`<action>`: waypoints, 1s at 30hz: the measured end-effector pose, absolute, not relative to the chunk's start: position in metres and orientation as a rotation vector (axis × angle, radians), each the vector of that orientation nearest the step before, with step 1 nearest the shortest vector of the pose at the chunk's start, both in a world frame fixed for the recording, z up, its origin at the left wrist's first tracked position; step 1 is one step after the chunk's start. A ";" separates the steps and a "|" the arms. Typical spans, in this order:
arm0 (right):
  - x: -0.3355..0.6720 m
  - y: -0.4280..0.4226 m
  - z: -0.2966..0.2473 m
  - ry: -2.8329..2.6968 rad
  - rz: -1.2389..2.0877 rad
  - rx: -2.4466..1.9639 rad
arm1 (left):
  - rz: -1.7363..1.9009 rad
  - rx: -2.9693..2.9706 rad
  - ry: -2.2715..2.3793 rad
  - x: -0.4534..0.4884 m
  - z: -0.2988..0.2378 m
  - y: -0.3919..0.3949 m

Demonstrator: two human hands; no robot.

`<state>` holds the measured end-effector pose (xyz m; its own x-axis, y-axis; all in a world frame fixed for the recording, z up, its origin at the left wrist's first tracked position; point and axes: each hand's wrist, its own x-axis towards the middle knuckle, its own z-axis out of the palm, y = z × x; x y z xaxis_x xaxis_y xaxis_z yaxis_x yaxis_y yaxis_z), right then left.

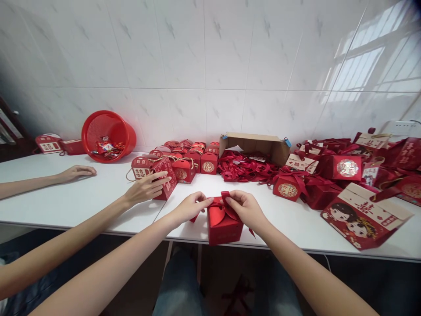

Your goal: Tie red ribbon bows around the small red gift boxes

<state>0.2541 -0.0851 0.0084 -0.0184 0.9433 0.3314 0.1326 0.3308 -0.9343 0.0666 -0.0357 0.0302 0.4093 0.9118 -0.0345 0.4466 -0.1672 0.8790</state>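
Observation:
A red gift box (225, 231) sits upright at the table's front edge, with a red ribbon (225, 197) at its top. My right hand (247, 210) pinches the ribbon from the right, thumb and fingers closed on it. From the left, my left hand (194, 207) has its fingertips together at the ribbon by the box's upper left corner. A loose ribbon end hangs below my left fingers and another lies right of the box. The exact shape of the ribbon under my fingertips is partly hidden.
A co-worker's hand (149, 188) holds a patterned red box (165, 179); their other hand (77, 172) rests leftward. A red basket (129, 139) of candies lies tipped. Behind are small red boxes (208, 163), a carton (253, 139) spilling ribbons, and piled boxes (324, 193) at right.

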 end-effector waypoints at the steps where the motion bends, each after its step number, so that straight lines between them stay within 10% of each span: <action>1: 0.253 -0.085 0.009 -1.439 0.888 -1.065 | 0.604 1.762 1.167 0.065 0.029 -0.035; 30: 0.237 -0.088 0.014 -1.524 0.686 -1.191 | 0.837 1.639 0.773 0.095 0.084 -0.031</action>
